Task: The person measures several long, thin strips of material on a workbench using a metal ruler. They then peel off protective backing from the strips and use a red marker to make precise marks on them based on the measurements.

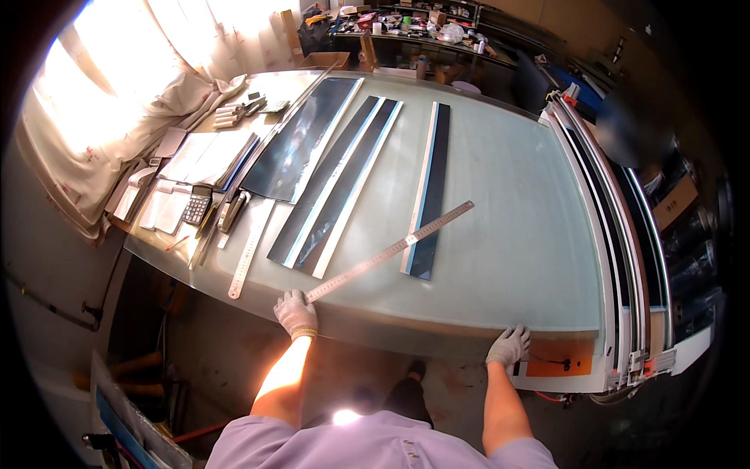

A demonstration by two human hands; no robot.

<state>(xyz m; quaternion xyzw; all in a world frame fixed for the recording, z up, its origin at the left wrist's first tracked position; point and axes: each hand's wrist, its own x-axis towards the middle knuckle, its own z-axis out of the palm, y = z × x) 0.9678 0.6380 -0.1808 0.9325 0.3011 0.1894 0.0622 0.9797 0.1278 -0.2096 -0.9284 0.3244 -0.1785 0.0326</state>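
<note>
My left hand (296, 313), in a pale knitted glove, is closed at the near end of a long steel ruler (391, 248). The ruler slants away to the right, its far part crossing a narrow dark strip with a pale edge (437, 180). My right hand (509, 346), gloved too, rests on the front edge of the glass-topped table (516, 234) with its fingers stretched out and nothing visible in them. Left of the ruler lie two more long dark strips (316, 211) (355, 187) with light borders, and a wider dark glossy sheet (301, 141).
A second steel ruler (251, 250) lies at the table's left, near a stapler (232, 211), a calculator (197, 205) and papers (199, 156). A white rail frame (601, 234) runs along the right side, with an orange plate (558, 359) at its near end. A cluttered bench (422, 31) stands behind.
</note>
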